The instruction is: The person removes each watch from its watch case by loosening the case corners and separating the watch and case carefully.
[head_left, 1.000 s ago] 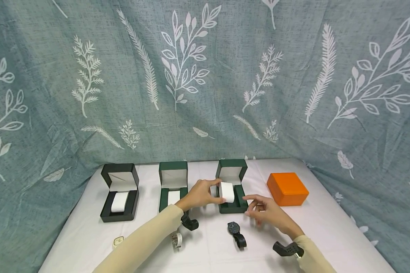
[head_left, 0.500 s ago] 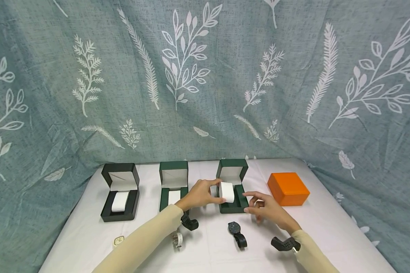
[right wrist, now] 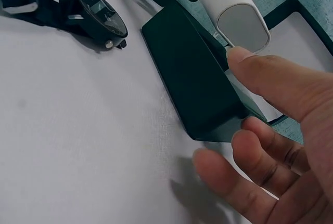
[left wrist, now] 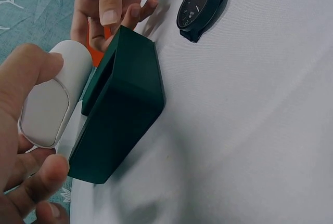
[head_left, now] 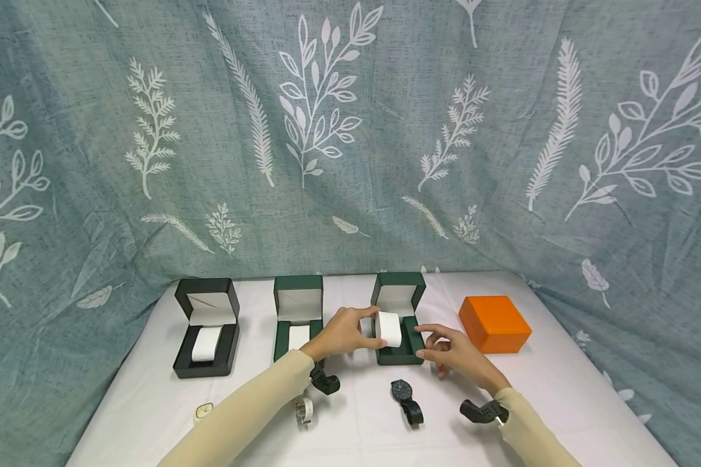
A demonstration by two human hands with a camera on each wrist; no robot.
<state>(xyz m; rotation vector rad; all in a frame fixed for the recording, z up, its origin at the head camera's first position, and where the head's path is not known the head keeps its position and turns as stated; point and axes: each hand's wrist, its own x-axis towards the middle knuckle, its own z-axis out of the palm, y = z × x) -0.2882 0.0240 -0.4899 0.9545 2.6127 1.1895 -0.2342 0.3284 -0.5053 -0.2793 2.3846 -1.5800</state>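
Observation:
My left hand point(head_left: 341, 334) pinches a white watch cushion point(head_left: 389, 329) between thumb and fingers, over the opened right-hand green watch box point(head_left: 400, 279). In the left wrist view the cushion point(left wrist: 47, 112) is tilted above the box point(left wrist: 127, 109). Beside that box's right wall is my right hand point(head_left: 458, 357), its fingers loosely bent and holding nothing. The right wrist view has the right thumb point(right wrist: 276, 81) close to the box rim and cushion; whether it touches cannot be told. In front of the box lies a black watch point(head_left: 402, 390) with a dark strap.
An orange box point(head_left: 494, 324) stands closed on the right. Another green box point(head_left: 298, 285) and a black box point(head_left: 206, 288), both opened with white cushions inside, stand to the left. A silver-and-white watch point(head_left: 304, 410) and a gold-rimmed watch point(head_left: 203, 411) lie near the left forearm.
My right hand has shifted slightly left and up, closer to the green box's right wall. The left hand still holds the cushion in place.

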